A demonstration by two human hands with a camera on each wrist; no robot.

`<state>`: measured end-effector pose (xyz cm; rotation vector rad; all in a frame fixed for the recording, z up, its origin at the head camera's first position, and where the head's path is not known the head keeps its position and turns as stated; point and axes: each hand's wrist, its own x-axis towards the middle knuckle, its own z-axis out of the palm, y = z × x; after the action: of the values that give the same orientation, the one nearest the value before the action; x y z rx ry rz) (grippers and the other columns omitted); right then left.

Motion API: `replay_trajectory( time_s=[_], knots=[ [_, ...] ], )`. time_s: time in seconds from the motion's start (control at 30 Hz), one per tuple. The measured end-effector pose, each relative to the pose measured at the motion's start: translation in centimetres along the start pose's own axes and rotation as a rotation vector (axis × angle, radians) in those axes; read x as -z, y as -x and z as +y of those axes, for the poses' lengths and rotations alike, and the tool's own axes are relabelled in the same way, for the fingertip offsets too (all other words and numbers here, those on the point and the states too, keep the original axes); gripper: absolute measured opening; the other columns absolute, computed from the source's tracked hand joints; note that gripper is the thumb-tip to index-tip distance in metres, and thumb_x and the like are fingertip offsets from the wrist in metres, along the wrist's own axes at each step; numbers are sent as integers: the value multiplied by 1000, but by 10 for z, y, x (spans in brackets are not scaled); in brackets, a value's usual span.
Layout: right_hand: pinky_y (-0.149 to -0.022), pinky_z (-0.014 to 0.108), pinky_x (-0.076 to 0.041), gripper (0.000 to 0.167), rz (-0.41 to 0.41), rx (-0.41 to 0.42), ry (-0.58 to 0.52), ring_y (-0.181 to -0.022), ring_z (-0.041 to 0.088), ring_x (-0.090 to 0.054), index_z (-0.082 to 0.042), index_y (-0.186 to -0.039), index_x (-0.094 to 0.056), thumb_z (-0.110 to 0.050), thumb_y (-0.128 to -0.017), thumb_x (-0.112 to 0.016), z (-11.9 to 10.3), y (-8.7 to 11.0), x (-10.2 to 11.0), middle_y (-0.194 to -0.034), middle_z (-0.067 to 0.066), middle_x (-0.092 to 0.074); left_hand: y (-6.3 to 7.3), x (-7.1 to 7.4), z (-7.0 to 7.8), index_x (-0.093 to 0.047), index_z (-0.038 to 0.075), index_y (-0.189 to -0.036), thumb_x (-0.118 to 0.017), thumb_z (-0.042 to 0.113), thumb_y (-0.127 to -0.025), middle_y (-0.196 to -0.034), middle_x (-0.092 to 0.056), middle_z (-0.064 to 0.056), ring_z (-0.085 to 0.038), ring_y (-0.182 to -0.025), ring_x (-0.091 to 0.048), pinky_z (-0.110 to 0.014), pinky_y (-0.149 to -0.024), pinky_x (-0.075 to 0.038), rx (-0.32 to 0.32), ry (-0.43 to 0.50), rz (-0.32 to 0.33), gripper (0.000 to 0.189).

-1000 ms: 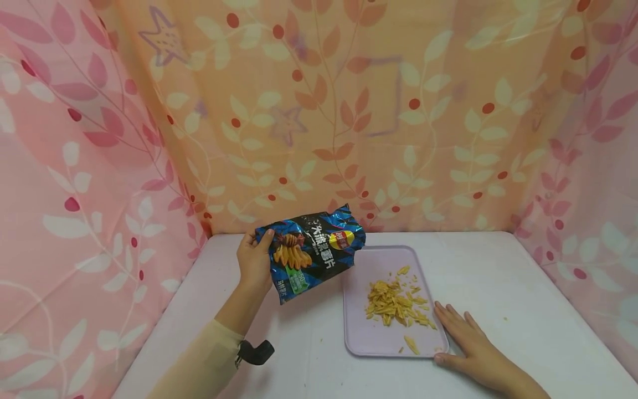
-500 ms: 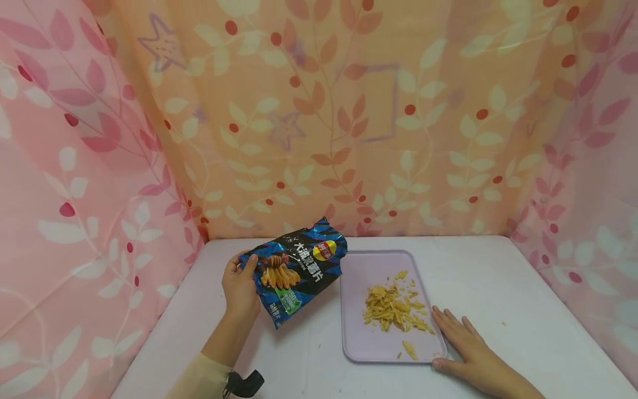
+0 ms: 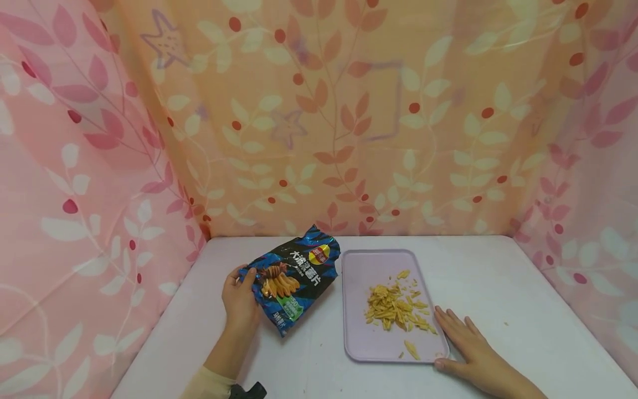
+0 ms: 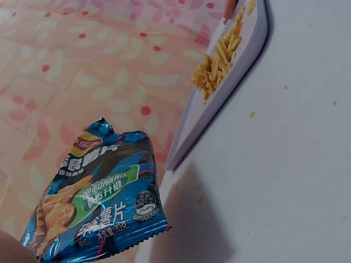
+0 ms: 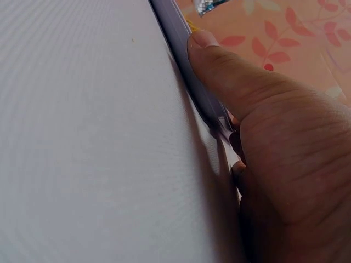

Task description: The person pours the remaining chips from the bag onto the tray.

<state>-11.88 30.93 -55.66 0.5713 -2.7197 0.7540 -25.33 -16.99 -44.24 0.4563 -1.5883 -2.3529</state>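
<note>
My left hand [image 3: 241, 296] pinches a blue and black potato chip bag [image 3: 294, 277] by its bottom-left side, thumb on the printed front. The bag is tilted and held above the table, left of a lilac tray [image 3: 356, 332]. In the left wrist view the bag [image 4: 104, 192] shows its crimped bottom edge, with only a bit of the thumb visible. Broken potato chips [image 3: 391, 307] lie heaped on the tray. My right hand [image 3: 471, 349] touches the tray's near right corner with fairly straight fingers. The right wrist view shows the thumb [image 5: 219, 68] against the tray rim [image 5: 189, 71].
The white table [image 3: 498, 288] carries a few crumbs, seen in the left wrist view near the tray [image 4: 186, 131]. Floral curtains [image 3: 319, 111] enclose the back and both sides. A dark strap piece [image 3: 249, 390] sits at my left wrist.
My left hand has brought the chip bag left and down, away from over the tray's edge, and the bag has tilted more. The right hand stays at the tray corner.
</note>
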Motion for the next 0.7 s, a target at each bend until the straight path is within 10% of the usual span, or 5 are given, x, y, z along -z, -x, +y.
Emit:
replay_trajectory(
  time_s=[0.7],
  knots=[
    [-119, 13, 14, 94, 21, 42, 17, -151, -12, 3, -7, -159, -35, -46, -86, -79, 0, 0, 1, -159, 22, -41, -9, 7, -19, -50, 22, -128, -59, 21, -105, -134, -53, -12, -21, -113, -61, -28, -86, -59, 8, -37, 25, 24]
  ],
)
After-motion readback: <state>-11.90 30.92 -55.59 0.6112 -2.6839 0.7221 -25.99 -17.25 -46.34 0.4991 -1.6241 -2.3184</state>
